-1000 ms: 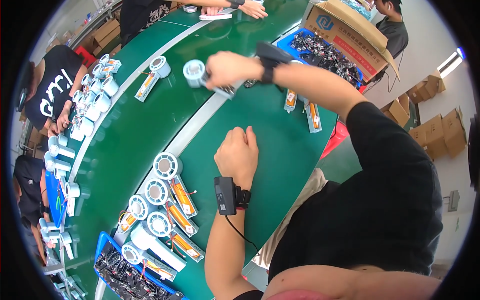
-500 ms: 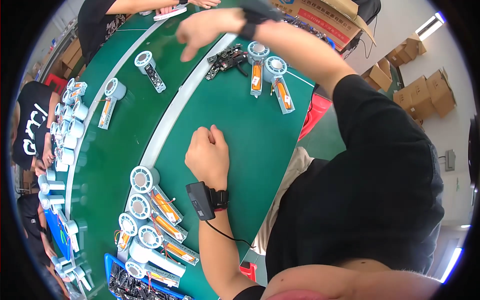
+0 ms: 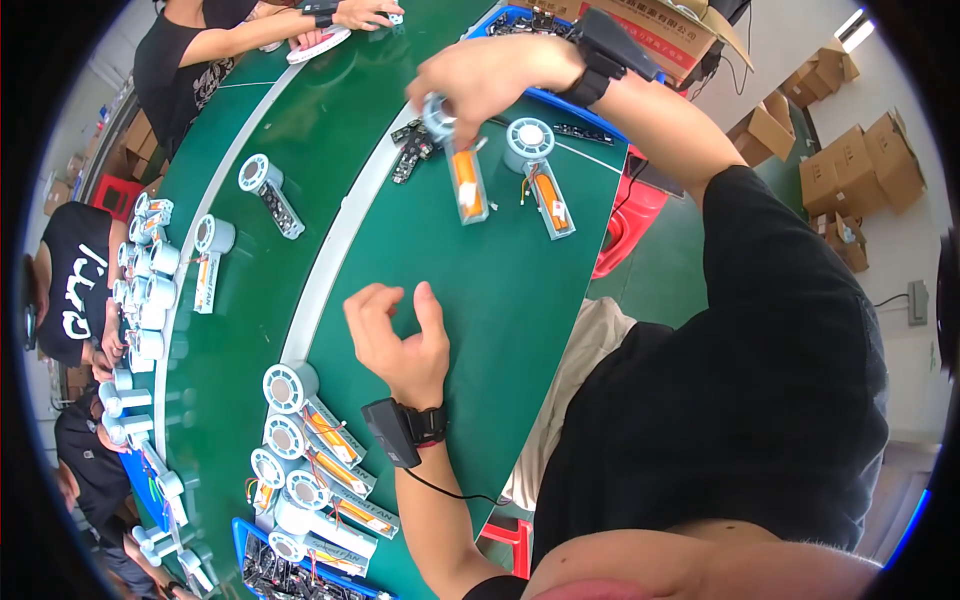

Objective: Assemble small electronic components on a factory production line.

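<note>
My right hand point(image 3: 475, 85) is closed around the round head of a light blue handheld fan point(image 3: 467, 185), smeared by motion. The fan's open handle shows an orange battery inside. Beside it, a second handheld fan point(image 3: 530, 140) with a similar battery lies on the green table. Black circuit boards point(image 3: 410, 150) sit near the table's white edge strip, left of my right hand. My left hand point(image 3: 400, 340) hovers over or rests on the green surface, I cannot tell which, fingers apart and nothing in them. A strapped black device is on each wrist.
Several fan bodies point(image 3: 330, 440) are grouped at the lower left, beside a blue tray point(image 3: 245, 545) of circuit boards. Another blue tray point(image 3: 590, 118) stands at the far end. On the green belt point(image 3: 250, 340) lie two fans. Co-workers point(image 3: 75, 280) sit across it.
My right hand has come back from over the belt and taken hold of a fan, shifting it left. My left hand has uncurled. The view has shifted slightly.
</note>
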Demonstrator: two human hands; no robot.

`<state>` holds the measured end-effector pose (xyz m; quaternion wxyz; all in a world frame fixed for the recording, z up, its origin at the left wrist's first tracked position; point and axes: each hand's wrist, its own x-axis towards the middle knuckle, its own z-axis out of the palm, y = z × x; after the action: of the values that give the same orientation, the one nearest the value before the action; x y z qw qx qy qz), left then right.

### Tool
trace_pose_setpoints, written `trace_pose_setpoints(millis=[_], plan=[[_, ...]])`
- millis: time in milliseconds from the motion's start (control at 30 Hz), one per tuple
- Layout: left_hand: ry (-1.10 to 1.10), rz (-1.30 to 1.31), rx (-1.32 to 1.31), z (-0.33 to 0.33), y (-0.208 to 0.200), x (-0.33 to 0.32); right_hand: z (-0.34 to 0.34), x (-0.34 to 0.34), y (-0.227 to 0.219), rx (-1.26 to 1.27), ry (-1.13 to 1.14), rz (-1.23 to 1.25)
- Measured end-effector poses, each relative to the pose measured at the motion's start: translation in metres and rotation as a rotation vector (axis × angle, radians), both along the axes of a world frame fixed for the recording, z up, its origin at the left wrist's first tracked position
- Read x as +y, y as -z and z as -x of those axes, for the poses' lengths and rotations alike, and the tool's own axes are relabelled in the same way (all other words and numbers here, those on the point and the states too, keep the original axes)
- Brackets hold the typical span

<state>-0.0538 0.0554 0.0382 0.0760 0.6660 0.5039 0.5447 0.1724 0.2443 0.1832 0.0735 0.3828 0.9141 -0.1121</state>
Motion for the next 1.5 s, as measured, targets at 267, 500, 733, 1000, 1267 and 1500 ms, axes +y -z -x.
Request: trace_pose_setpoints(millis=[267,500,733,1000,1267,1500], plan=[[-0.133,0.047,-0.045,-0.019,-0.002,0.002,0.071,-0.019,0.042,0.489,-0.199,0.167],[-0.231,0.286,-0.169,0.0,0.0,0.007,0.027,0.042,0.067,0.01,0.242,-0.185],[-0.265,0.318,-0.306,-0.001,-0.006,0.009,0.021,0.049,0.088,0.178,0.237,-0.084],[-0.262,0.009,-0.196,0.014,-0.011,0.009,0.051,0.017,0.046,0.552,0.085,0.076],[-0.179,0.031,-0.064,0.0,-0.028,0.017,0.091,-0.059,0.018,0.847,-0.176,0.616],[-0.124,0.318,-0.516,0.0,-0.033,0.02,0.082,-0.042,0.024,0.779,-0.161,0.617]])
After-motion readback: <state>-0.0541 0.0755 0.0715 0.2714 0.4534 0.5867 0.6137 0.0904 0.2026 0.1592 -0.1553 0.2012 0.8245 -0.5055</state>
